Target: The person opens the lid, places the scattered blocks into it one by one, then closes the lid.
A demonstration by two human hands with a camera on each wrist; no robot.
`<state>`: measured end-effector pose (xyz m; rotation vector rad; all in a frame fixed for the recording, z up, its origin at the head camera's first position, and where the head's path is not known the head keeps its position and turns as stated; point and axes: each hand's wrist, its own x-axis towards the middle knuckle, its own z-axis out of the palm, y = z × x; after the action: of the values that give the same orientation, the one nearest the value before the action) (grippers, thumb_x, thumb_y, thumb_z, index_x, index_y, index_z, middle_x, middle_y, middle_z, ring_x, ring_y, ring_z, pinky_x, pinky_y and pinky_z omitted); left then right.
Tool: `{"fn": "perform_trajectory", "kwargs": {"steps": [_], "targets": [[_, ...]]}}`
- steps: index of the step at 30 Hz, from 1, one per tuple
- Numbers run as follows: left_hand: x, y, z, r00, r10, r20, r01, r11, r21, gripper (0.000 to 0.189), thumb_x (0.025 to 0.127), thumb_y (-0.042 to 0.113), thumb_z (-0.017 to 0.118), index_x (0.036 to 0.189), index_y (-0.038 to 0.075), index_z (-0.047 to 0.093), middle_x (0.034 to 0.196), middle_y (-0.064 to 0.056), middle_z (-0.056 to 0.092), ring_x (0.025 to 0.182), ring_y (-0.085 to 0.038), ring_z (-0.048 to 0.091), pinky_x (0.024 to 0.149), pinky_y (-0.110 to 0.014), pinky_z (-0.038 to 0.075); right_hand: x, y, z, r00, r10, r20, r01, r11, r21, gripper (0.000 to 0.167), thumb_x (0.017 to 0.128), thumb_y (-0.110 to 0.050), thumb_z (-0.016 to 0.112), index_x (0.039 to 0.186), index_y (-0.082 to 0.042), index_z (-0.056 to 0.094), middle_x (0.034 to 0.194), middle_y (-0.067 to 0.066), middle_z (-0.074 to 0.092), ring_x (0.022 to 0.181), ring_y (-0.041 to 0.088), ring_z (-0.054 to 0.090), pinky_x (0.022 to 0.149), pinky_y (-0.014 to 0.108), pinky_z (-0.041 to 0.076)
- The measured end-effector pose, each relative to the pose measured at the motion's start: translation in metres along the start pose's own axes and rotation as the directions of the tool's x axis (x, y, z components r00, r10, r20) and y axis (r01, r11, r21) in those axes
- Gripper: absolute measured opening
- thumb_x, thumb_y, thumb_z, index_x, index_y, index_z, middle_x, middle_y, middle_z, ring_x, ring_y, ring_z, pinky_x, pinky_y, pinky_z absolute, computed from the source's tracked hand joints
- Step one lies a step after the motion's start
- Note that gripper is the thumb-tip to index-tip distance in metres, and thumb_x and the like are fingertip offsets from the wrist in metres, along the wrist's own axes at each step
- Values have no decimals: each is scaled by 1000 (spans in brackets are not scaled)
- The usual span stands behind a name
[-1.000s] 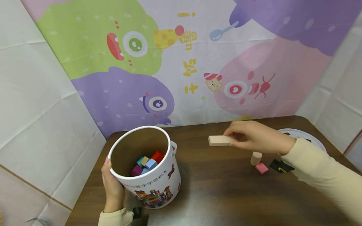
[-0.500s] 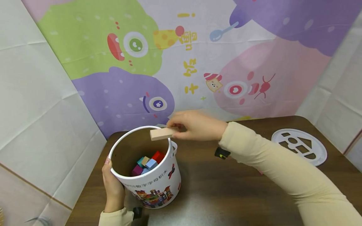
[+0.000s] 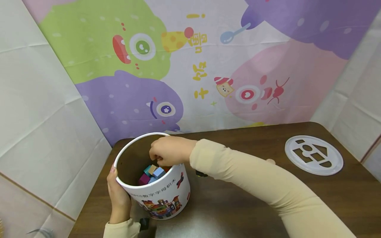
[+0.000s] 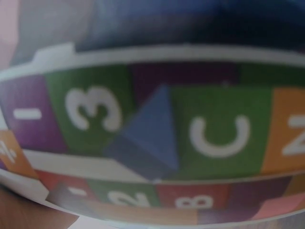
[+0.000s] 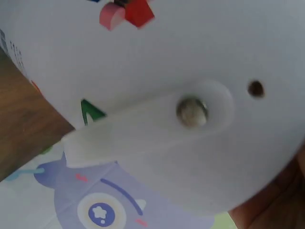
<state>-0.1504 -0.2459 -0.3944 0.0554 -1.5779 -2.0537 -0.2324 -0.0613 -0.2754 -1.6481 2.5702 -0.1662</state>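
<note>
My left hand [image 3: 119,195] grips the near-left rim of a white bucket [image 3: 171,201], thumb at the edge. Inside the bucket lie several coloured blocks, including a light blue block [image 3: 159,172], a purple block [image 3: 144,179] and a tan block [image 3: 152,169]. My right hand [image 3: 171,150] reaches over the right rim into the bucket with its fingers bent downward. No light wooden block shows at its fingers, and I cannot tell whether one is hidden there. Printed letters and numbers on the bucket wall [image 4: 214,136] fill the left wrist view; its white handle [image 5: 138,129] crosses the right wrist view.
A white round lid [image 3: 312,168] with shaped cut-outs lies on the brown table [image 3: 232,205] at the right. The top of a wooden cylinder [image 3: 271,161] peeks out behind my right sleeve. A cartoon-printed cloth [image 3: 205,109] hangs behind the table.
My right hand has carried a light wooden block leftward from mid-table to the bucket and dipped inside; the block is now out of sight. My left hand has stayed on the bucket rim.
</note>
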Motion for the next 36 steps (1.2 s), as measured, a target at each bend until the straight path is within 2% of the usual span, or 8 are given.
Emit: {"fn": "perform_trajectory", "kwargs": {"steps": [5,10,15,18,23,28,32,36], "targets": [[-1,-1,0,1000,-9,-10,9,1000,-19,48,102,35,28,131,8,55,119,-3,62,110,-17,59,93,-30,50,-3,1,2,1000,9,7,-10,1000,27,23,94,-15,61,114,-10,71,109,1,68,100,12,62,91,23,50],[-2,-2,-1,1000,-13,0,13,1000,-24,50,102,35,27,133,6,54,120,-3,63,110,-17,60,93,-30,51,-22,9,2,997,-21,-79,23,999,29,20,95,-17,61,111,-13,72,105,0,67,96,11,61,89,23,50],[-4,-2,-1,1000,-24,-6,24,1000,-14,50,102,36,27,135,7,53,121,-2,62,112,-17,59,94,-31,50,-59,21,1,960,-113,-255,113,993,-14,14,94,-14,63,105,-14,71,100,-3,66,94,11,60,88,25,50],[-4,-1,-1,999,-28,-15,28,999,-18,50,102,36,27,134,8,53,121,-2,62,112,-17,59,94,-30,51,-85,33,0,936,-115,-333,116,993,-18,14,93,-15,65,105,-14,71,99,-3,66,93,10,60,88,26,51],[-3,0,0,999,-30,-11,30,999,-30,50,102,36,27,134,8,53,122,-3,62,112,-18,60,95,-31,51,-136,60,3,926,2,-378,16,999,45,18,92,-20,68,109,-14,71,105,-5,67,99,10,64,90,29,53],[-2,1,1,1000,-27,-1,27,999,-37,50,102,36,27,135,8,52,123,-4,61,114,-19,59,96,-32,50,-194,92,28,904,168,-394,-134,984,115,22,88,-21,74,109,-17,71,106,-8,68,97,9,65,85,31,54],[-1,1,2,1000,-19,7,19,998,-56,51,102,36,28,136,7,52,124,-5,61,115,-19,59,96,-32,50,-237,111,56,882,325,-341,-287,945,158,25,86,-20,75,111,-19,70,105,-11,67,93,6,64,80,31,54],[-1,1,2,1000,-11,11,12,998,-65,51,102,36,28,135,6,52,123,-5,62,114,-19,59,96,-32,50,-274,123,85,843,450,-295,-413,893,180,24,87,-18,74,111,-17,70,104,-10,67,93,9,65,79,32,54]]}}
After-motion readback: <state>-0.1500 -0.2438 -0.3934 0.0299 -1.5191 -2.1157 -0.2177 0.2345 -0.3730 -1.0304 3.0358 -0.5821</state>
